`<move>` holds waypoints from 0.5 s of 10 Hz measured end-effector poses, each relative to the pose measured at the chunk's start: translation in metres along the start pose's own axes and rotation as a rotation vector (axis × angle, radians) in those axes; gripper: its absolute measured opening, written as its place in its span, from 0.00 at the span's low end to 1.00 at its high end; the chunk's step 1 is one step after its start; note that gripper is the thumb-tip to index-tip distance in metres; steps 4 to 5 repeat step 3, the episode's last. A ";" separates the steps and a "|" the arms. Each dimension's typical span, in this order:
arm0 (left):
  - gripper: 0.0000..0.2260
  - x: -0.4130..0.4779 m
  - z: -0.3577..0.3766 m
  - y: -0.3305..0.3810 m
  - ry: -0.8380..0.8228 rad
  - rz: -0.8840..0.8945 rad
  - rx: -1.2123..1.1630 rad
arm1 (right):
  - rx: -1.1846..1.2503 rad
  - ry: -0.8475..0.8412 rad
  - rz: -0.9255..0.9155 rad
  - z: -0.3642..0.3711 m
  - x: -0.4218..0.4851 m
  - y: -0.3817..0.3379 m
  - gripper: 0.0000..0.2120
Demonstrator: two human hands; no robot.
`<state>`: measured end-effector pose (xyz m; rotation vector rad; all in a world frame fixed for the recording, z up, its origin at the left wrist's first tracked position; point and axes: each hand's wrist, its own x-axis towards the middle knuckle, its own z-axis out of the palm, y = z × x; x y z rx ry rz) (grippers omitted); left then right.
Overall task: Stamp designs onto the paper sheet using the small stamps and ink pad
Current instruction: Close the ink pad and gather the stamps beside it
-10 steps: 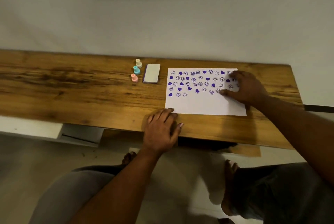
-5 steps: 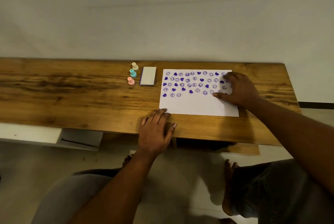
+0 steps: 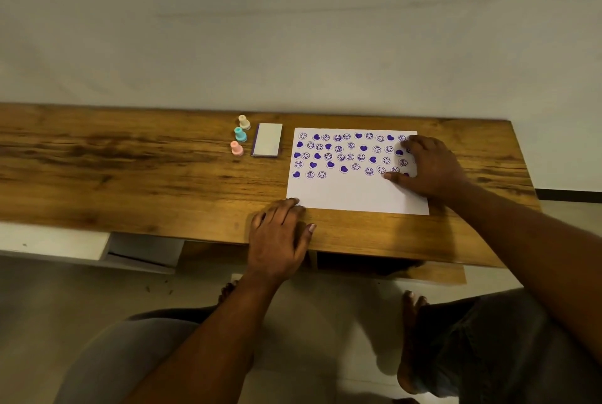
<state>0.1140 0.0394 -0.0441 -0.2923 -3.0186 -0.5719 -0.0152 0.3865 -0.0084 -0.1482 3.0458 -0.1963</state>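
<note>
A white paper sheet [image 3: 351, 192] lies on the wooden table [image 3: 130, 169], its upper half covered with purple smiley and heart prints. My right hand [image 3: 426, 169] rests flat on the sheet's right side, fingers spread, holding nothing. My left hand [image 3: 280, 234] lies flat on the table's front edge, its fingertips touching the sheet's near left corner. Left of the sheet sits the closed ink pad [image 3: 267, 139]. Beside it stand three small stamps in a row: cream [image 3: 244, 122], teal [image 3: 240, 135] and pink [image 3: 236, 148].
The table runs against a plain wall [image 3: 293, 29]. A white shelf unit [image 3: 97, 247] sits below the table on the left. My knees and bare feet [image 3: 411, 338] are under the front edge.
The view has shifted slightly. My left hand has slid a little forward toward the sheet's corner. My right hand stays on the paper.
</note>
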 end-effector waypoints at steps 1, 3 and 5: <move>0.23 0.003 -0.002 0.005 0.038 0.018 -0.004 | 0.096 0.033 0.026 -0.005 -0.007 -0.008 0.51; 0.22 0.022 -0.010 0.024 0.106 0.033 -0.068 | 0.216 0.307 0.048 -0.009 -0.016 -0.018 0.37; 0.22 0.022 -0.010 0.024 0.106 0.033 -0.068 | 0.216 0.307 0.048 -0.009 -0.016 -0.018 0.37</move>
